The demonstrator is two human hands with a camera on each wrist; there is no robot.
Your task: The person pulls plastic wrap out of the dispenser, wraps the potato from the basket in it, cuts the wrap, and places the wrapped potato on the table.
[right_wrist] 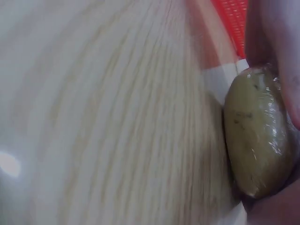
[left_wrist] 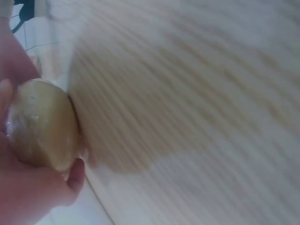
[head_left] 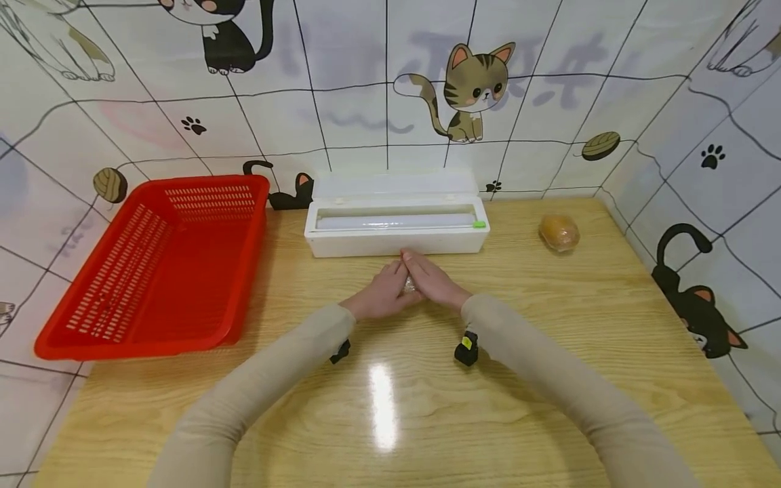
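Note:
An oval, yellowish-brown potato-like piece (left_wrist: 44, 124), wrapped in shiny cling film, sits between both hands close over the table. My left hand (head_left: 383, 293) holds it from the left, with fingertips curled at its lower edge in the left wrist view. My right hand (head_left: 434, 279) grips it from the other side, the fingertips of both hands meeting at the top in the head view. Dark specks show on the wrapped piece (right_wrist: 255, 133) in the right wrist view. From above, the hands hide most of it. Just beyond the fingertips stands a white cling film dispenser (head_left: 396, 244), lid raised.
A film roll (head_left: 396, 221) lies inside the dispenser, with a green slider (head_left: 478, 224) at its right end. To the left is a red plastic basket (head_left: 234, 318). Another film-wrapped, orange-brown round item (head_left: 558, 233) rests at the back right of the wooden table (head_left: 531, 420).

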